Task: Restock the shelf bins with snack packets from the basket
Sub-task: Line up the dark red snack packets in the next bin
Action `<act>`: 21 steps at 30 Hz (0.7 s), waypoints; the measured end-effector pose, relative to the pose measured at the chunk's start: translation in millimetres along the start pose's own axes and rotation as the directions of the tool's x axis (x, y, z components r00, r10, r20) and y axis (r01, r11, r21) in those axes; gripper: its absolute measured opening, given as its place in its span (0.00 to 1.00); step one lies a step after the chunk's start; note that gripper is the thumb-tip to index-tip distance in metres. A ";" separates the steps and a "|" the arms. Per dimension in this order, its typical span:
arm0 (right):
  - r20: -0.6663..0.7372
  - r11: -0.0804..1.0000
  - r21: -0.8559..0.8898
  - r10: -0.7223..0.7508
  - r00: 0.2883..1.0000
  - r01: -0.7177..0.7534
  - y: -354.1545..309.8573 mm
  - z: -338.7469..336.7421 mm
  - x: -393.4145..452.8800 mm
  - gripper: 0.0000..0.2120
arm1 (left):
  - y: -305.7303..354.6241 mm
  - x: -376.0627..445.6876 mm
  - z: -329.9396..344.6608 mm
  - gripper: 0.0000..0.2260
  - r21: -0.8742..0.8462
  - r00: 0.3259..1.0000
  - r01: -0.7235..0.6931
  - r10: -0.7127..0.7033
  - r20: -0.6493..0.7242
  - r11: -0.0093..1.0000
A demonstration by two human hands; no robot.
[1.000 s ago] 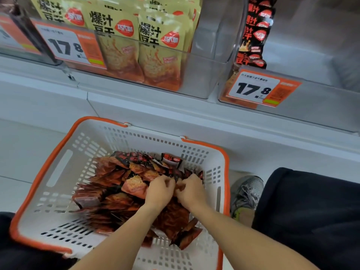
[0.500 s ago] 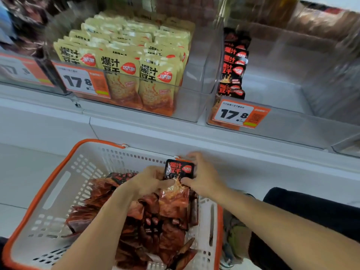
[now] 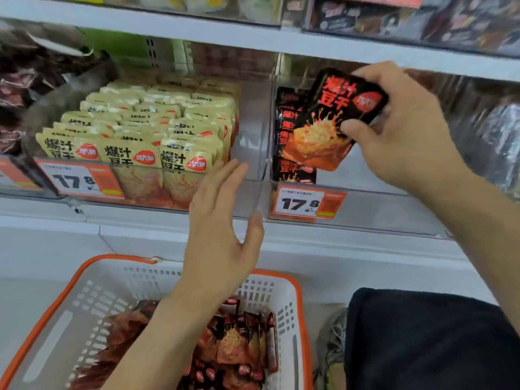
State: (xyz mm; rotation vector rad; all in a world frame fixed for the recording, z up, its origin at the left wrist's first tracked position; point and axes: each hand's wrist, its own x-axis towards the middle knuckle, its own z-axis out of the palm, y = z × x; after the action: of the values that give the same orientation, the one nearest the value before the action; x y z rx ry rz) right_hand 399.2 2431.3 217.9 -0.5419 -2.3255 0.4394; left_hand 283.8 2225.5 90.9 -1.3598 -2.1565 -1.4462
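My right hand (image 3: 405, 130) grips a black-and-red snack packet (image 3: 329, 122), tilted, at the mouth of the clear right-hand shelf bin (image 3: 380, 212). A short row of the same black packets (image 3: 287, 136) stands at that bin's left side. My left hand (image 3: 222, 232) hovers empty with straight fingers in front of the shelf edge, above the white basket with an orange rim (image 3: 284, 299). Several dark red packets (image 3: 236, 350) lie heaped in the basket, partly hidden by my left forearm.
The left bin holds several rows of yellow packets (image 3: 146, 130) behind a 17.8 price tag (image 3: 81, 181); a like tag (image 3: 306, 204) fronts the right bin. Another shelf of goods (image 3: 394, 21) runs above. My dark-clothed knee (image 3: 422, 339) and a shoe (image 3: 332, 342) are right of the basket.
My right hand has carried one black packet up from the basket to the right bin. My left hand let go of the packets and rose, fingers straightened. The view tilted upward.
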 end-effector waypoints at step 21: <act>0.155 0.998 0.010 0.053 0.986 -0.055 46.6 41.6 10.5 0.11 | -0.8 -26.4 11.5 0.16 -0.049 0.995 0.094 -0.096 -0.034 0.994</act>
State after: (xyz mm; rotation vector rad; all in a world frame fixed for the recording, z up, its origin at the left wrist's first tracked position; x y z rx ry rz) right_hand 375.1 2469.8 173.7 -0.5829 -2.4585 0.5406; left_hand 301.2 2219.7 68.6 -1.2512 -2.2050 -1.5533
